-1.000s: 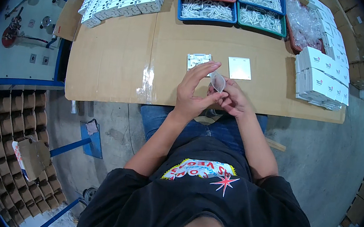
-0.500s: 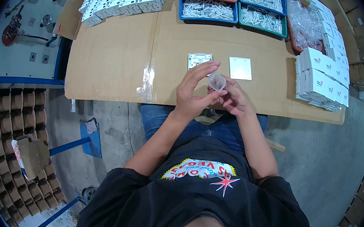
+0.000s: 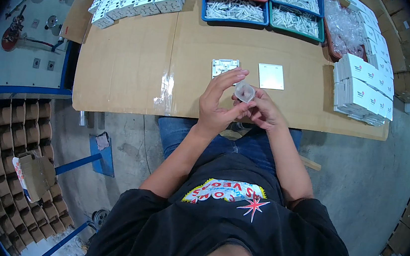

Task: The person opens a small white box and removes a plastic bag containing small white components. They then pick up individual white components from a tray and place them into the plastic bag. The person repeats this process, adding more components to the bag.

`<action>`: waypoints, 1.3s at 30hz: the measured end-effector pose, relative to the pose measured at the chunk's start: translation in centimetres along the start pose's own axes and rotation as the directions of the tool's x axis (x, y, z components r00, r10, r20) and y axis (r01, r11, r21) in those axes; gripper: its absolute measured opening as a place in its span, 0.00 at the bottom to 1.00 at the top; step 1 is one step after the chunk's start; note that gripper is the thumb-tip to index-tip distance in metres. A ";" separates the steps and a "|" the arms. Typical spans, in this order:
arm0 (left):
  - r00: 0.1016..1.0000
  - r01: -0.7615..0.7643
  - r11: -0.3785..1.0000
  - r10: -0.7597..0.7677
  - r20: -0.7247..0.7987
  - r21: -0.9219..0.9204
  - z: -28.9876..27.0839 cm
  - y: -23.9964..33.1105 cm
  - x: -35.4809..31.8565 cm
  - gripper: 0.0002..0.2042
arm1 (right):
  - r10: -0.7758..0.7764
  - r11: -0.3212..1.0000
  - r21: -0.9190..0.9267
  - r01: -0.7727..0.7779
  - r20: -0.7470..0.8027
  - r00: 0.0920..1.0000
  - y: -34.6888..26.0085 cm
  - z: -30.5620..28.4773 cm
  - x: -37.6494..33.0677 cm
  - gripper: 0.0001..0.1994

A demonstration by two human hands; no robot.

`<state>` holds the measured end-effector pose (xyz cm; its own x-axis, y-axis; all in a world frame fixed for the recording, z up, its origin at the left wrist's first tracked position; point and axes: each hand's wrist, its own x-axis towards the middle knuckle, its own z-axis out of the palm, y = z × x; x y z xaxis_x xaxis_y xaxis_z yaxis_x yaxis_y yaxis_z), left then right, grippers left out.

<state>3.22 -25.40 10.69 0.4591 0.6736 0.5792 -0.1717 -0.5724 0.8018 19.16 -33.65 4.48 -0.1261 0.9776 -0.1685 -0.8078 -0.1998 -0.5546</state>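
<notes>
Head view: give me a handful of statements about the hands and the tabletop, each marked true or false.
1. Both hands hold a small clear plastic bag between them. True: the left hand and right hand meet on it above the table's near edge.
2. The white square plate is in the right hand's grip. False: it lies flat on the cardboard-covered table, untouched.
3. A grey square part lies on the table just beyond the left hand. True.
4. The blue tray of white pieces is at the table's near edge. False: it sits at the far edge.
5. Stacked white boxes sit on the person's right side. True.
</notes>
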 end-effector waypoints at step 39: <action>0.993 0.068 0.877 -0.107 0.055 0.476 0.8 -7.6 -4.5 0.23 | -0.798 -0.013 -0.971 -0.240 -0.135 0.588 -20.8 -13.2 9.8 0.11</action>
<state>3.20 -24.46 1.85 0.5222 0.7044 0.4807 0.2959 -0.6783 0.6726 42.28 -20.80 3.59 0.6479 0.7251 0.2333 0.5994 -0.2964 -0.7435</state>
